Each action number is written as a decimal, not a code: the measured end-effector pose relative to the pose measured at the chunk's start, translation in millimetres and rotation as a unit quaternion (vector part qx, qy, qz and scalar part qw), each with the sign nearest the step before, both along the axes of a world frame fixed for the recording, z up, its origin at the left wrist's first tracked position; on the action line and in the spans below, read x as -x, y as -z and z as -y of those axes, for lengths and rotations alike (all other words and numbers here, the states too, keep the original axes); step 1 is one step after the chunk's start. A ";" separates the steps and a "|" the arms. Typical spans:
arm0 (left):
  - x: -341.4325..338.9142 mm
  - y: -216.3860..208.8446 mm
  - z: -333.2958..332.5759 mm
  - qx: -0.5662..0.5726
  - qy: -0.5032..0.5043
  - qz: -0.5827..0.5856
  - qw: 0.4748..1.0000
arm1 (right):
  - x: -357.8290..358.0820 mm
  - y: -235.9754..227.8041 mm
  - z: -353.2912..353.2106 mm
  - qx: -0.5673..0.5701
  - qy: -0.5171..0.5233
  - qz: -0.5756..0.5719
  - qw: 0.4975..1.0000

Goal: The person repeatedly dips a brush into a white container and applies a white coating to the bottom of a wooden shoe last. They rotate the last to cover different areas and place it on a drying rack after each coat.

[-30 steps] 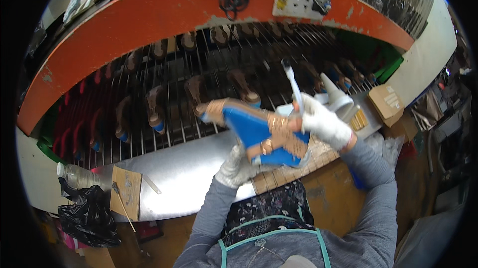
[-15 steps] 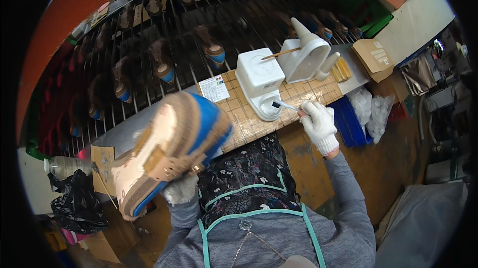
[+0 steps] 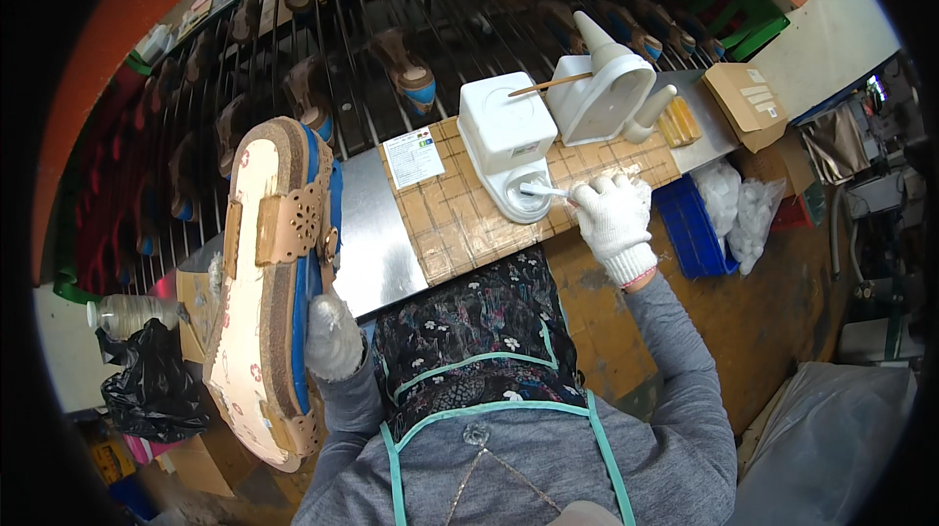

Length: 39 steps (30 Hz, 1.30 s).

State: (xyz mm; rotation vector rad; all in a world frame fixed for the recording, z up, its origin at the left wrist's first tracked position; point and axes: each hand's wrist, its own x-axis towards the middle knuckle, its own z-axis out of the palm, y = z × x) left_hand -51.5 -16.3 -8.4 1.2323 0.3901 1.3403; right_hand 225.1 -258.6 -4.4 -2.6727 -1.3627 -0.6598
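My left hand (image 3: 335, 338), in a worn white glove, is closed on a sandal (image 3: 277, 277) at the left, its fingers partly hidden behind it. The sandal's pale underside faces up, with tan perforated straps folded over it and brown and blue layers along its side. My right hand (image 3: 614, 223), also in a white knitted glove, pinches the pale handle of a small brush (image 3: 558, 193). The brush tip dips into the round cup at the foot of a white glue dispenser (image 3: 507, 120). White glue coats the cup.
A cardboard-covered board (image 3: 435, 223) lies on a metal bench (image 3: 367, 233). A second white container (image 3: 606, 101), a yellow block (image 3: 677, 122) and an open carton (image 3: 745, 104) stand to the right. Beyond runs a rod rack with several sandals. A blue bin (image 3: 690, 228) sits below.
My left hand has turned the sandal more upright and shifted it left, its underside now plainly showing. My right hand has moved the brush slightly left, its tip deeper in the cup.
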 end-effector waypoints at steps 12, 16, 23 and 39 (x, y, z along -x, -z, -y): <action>-12.8 23.0 -17.0 -0.093 -0.006 -0.044 0.995 | -10.2 -0.6 26.7 -0.184 0.085 -0.579 0.790; -35.0 44.3 -18.1 -0.028 0.140 0.006 0.990 | -7.2 12.8 27.4 -0.251 0.057 -0.657 0.709; -95.8 61.2 -10.8 -0.074 0.132 0.004 0.988 | 26.4 -36.1 -12.5 -0.275 -0.068 -0.094 0.954; -77.6 31.2 -0.4 0.088 0.239 0.073 0.964 | 84.3 -52.6 -80.6 -0.363 -0.112 -0.342 0.860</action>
